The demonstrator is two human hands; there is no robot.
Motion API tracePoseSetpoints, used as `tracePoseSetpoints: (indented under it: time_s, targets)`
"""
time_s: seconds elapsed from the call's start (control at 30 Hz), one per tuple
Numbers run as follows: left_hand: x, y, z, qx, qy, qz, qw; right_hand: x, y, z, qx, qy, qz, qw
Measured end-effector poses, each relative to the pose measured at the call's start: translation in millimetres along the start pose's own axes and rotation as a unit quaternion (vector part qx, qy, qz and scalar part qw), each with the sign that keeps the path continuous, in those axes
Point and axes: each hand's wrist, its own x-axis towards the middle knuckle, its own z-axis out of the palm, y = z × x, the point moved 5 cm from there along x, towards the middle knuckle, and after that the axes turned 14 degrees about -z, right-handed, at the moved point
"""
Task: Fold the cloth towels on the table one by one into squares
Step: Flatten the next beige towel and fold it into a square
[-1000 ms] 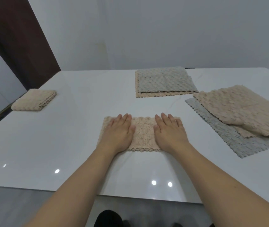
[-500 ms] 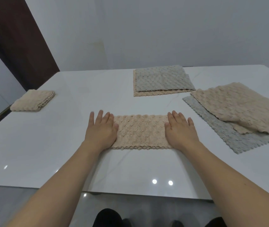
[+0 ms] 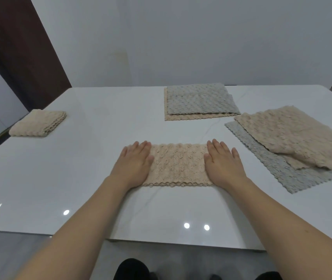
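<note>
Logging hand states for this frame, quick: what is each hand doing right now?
Left hand: open, flat, pressing the left end of the beige towel.
Right hand: open, flat, pressing its right end.

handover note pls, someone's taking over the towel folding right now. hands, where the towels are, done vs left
Left hand: flat, fingers straight, pressing the left end of the beige strip towel.
Right hand: flat, pressing its right end.
Beige strip towel: centre front of the table, folded to a long band, not yet a square.
Done: one beige folded square at far left.
Left: fold the strip end to end. Then the grey-on-beige pile at the back centre and the beige-on-grey pile at right, both still unfolded or only loosely laid. How many towels each holds is hard to tell.
</note>
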Motion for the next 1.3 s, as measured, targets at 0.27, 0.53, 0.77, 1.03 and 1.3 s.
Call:
tracePoseSetpoints:
  time_s: [0.27, 0.53, 0.77, 1.03, 1.3]
  targets:
    - [-1, -29, 2, -0.030, 0.014, -0.018, 0.999, 32, -63, -38, -0.103, 0.017, -0.067, 0.992]
    - [0, -34, 0, -0.035, 0.012, -0.020, 0.999, 25, -98, 26, -0.023, -0.027, -0.113, 0.993]
    - [-2, -34, 2, -0.028, 0.004, -0.021, 0.999, -6, -2, -2, -0.014, -0.026, -0.011, 0.999]
    - [0, 22, -32, -0.026, 0.059, -0.015, 0.998, -6, 1, -1, -0.012, 0.004, -0.008, 1.000]
    - [-12, 76, 11, 0.001, -0.005, 0.078, 0.997, -7, 4, -1, -0.021, 0.000, -0.014, 1.000]
